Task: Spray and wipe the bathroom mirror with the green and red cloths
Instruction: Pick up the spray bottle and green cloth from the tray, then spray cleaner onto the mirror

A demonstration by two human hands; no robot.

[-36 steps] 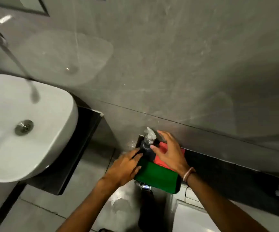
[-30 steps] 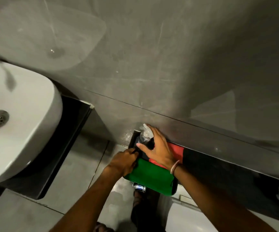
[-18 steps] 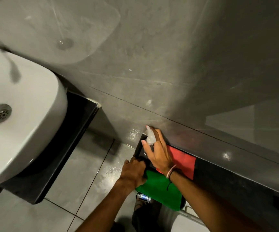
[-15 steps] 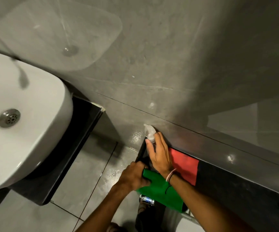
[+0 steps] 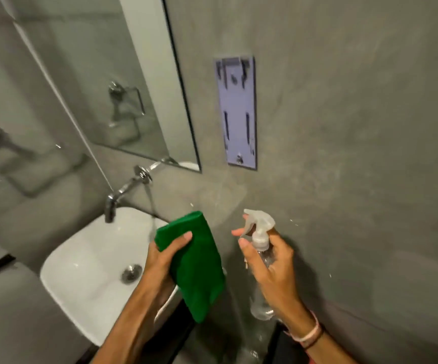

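The mirror (image 5: 102, 74) hangs up-left of the hands; green cloth (image 5: 194, 264) is gripped by left hand (image 5: 160, 261), spray bottle (image 5: 261, 258) by right hand (image 5: 273, 264); spraying should be aimed there next

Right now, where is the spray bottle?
In the head view the spray bottle is low and right of centre, held upright in the right hand, just right of the green cloth in the left hand.
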